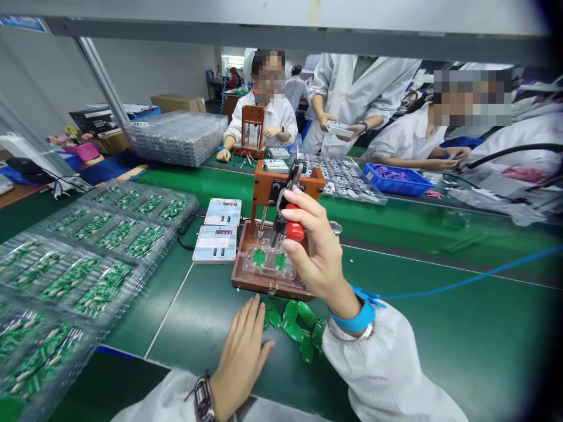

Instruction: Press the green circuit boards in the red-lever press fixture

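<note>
My right hand (314,246) has its fingers around the red handle (294,223) of a toggle clamp on an orange-and-brown test fixture (244,275). Under the clamp, a clear plate holds two small green circuit boards (280,261). Flat on the green bench lies my left hand (241,346), its fingers stretched out just in front of the fixture. Beside its fingertips is a loose group of several green circuit boards (292,321). A blue strap (354,313) with a cord circles my right wrist.
Two white meter boxes (215,245) with red digits stand left of the fixture. Clear trays (145,278) full of green boards cover the left side. Across the bench, several people in white coats work near a blue bin (398,181). A shelf edge (281,35) hangs overhead.
</note>
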`<state>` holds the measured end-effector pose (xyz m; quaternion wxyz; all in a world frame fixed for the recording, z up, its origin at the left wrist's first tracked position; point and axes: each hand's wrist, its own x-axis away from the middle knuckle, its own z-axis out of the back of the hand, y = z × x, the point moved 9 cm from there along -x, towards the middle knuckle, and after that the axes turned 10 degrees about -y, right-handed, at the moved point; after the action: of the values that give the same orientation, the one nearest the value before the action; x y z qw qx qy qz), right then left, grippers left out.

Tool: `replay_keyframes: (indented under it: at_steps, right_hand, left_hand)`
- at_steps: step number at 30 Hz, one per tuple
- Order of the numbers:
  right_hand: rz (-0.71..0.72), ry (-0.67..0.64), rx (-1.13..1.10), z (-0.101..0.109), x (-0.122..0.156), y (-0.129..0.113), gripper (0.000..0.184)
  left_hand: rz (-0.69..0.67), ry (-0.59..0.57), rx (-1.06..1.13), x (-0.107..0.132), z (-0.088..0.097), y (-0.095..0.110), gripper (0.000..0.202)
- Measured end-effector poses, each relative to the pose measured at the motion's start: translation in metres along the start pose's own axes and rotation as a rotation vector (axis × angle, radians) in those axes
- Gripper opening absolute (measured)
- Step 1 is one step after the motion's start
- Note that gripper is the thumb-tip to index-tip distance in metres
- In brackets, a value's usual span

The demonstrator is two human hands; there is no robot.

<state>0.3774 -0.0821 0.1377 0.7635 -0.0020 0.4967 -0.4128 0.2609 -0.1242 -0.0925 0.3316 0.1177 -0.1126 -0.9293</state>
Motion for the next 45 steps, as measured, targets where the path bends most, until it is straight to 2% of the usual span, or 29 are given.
replay_keyframes:
  at_steps: [4, 11, 15, 18, 21, 24, 26, 29, 32, 34, 36, 38, 40, 42, 43, 45]
  right_hand:
    - [0.018, 0.009, 0.054, 0.001, -0.001, 0.001, 0.026]
    - [0.038, 0.032, 0.061, 0.004, -0.003, -0.001, 0.023]
    - [0.050, 0.034, 0.044, 0.004, -0.003, -0.002, 0.024]
    - [0.072, 0.042, 0.026, 0.005, -0.003, -0.004, 0.024]
    - [0.078, 0.046, 0.035, 0.005, -0.004, -0.005, 0.024]
    - [0.137, 0.050, 0.109, 0.004, -0.004, -0.006, 0.027]
    - [0.210, 0.056, 0.172, 0.003, -0.003, -0.007, 0.028]
    - [0.321, 0.071, 0.259, 0.003, -0.002, -0.012, 0.029]
    - [0.386, 0.115, 0.277, 0.014, -0.011, -0.025, 0.028]
    - [0.321, 0.176, 0.200, 0.032, -0.033, -0.028, 0.028]
    - [0.168, 0.188, 0.065, 0.049, -0.070, -0.017, 0.029]
    - [-0.026, 0.098, -0.077, 0.055, -0.112, 0.011, 0.031]
    - [-0.226, -0.028, -0.144, 0.052, -0.139, 0.050, 0.032]
    - [-0.318, -0.035, -0.064, 0.057, -0.140, 0.080, 0.022]
    - [-0.313, 0.026, 0.008, 0.064, -0.130, 0.088, 0.016]
    - [-0.259, 0.231, 0.150, 0.080, -0.087, 0.089, 0.007]
  left_hand:
    - [0.058, -0.018, 0.078, -0.015, -0.006, -0.001, 0.047]
    - [0.083, -0.050, 0.372, -0.021, -0.006, -0.014, 0.053]
    - [0.012, -0.126, 0.513, -0.019, -0.001, -0.022, 0.069]
    - [-0.043, -0.175, 0.484, -0.012, 0.008, -0.022, 0.079]
    - [0.086, -0.113, 0.376, -0.006, 0.015, -0.030, 0.062]
    - [0.190, -0.075, 0.290, -0.005, 0.011, -0.035, 0.044]
    - [0.143, -0.088, 0.285, -0.008, 0.006, -0.033, 0.042]
    - [-0.032, -0.095, 0.321, -0.009, 0.007, -0.024, 0.050]
    - [-0.115, -0.063, 0.298, -0.003, 0.011, -0.019, 0.056]
    - [-0.047, -0.024, 0.211, 0.002, 0.009, -0.022, 0.050]
    - [0.059, 0.009, 0.101, 0.007, 0.003, -0.026, 0.041]
    - [0.128, 0.024, 0.031, 0.009, -0.004, -0.029, 0.041]
    - [0.154, 0.039, 0.039, 0.009, -0.008, -0.030, 0.038]
    - [0.154, 0.055, 0.122, 0.007, -0.008, -0.031, 0.038]
    - [0.141, 0.055, 0.181, 0.005, -0.007, -0.031, 0.041]
    - [0.098, 0.042, 0.292, 0.001, -0.005, -0.029, 0.047]
